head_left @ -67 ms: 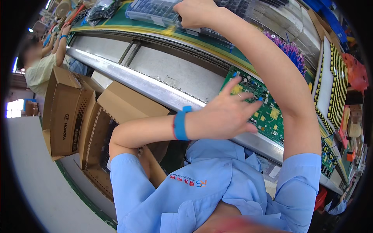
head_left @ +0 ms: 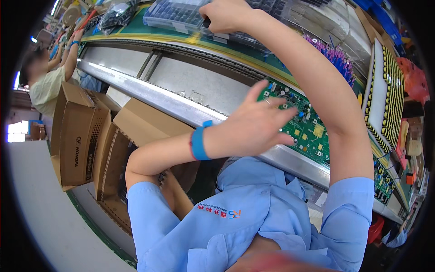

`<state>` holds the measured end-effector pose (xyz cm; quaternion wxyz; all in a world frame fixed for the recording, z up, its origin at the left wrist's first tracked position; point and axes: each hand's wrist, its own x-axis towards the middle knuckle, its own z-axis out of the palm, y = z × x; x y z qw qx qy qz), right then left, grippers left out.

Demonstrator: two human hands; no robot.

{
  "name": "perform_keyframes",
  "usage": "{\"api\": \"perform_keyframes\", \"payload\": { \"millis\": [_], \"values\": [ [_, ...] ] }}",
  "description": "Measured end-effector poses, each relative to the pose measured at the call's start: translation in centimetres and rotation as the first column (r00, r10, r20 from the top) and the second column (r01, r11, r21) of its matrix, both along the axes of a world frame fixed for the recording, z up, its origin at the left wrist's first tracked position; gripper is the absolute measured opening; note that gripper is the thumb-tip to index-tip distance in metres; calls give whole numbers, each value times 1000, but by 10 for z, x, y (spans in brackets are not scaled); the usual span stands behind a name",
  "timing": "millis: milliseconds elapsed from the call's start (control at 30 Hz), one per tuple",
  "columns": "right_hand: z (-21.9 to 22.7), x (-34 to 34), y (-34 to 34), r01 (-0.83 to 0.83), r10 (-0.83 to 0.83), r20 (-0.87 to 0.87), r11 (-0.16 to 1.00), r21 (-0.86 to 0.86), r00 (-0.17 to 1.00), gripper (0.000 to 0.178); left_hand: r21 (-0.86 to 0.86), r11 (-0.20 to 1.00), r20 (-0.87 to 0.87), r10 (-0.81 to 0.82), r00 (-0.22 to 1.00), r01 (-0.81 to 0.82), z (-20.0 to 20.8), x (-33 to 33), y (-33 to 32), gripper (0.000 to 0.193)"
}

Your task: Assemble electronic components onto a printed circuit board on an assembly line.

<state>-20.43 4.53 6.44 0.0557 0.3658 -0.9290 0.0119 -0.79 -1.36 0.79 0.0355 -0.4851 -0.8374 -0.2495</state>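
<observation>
The fingers of my left hand (head_left: 247, 124), a blue band (head_left: 198, 143) around its wrist, are spread apart and hold nothing, their tips over the left part of a green rectangular circuit board (head_left: 310, 131), though I cannot tell whether they touch it. My right hand (head_left: 226, 17) is curled beside a clear bluish plastic tray (head_left: 165, 19), and I cannot tell whether it grips anything. The board lies along a silvery metal rail (head_left: 158, 92), with brown cardboard boxes (head_left: 74, 136) farther left.
</observation>
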Motion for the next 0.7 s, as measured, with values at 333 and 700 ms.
{"api": "perform_keyframes", "payload": {
  "millis": [333, 700],
  "values": [
    [-11, -15, 38, 357, 324, 457, 324, -876, 829, 27, 375, 846, -137, 456, 880, -380, 50, -125, -89, 36],
    [-7, 137, 208, 660, 321, 629, 16, -751, 708, 44, -174, 904, -521, 252, 815, -390, 15, -240, -71, 66]
  ]
}}
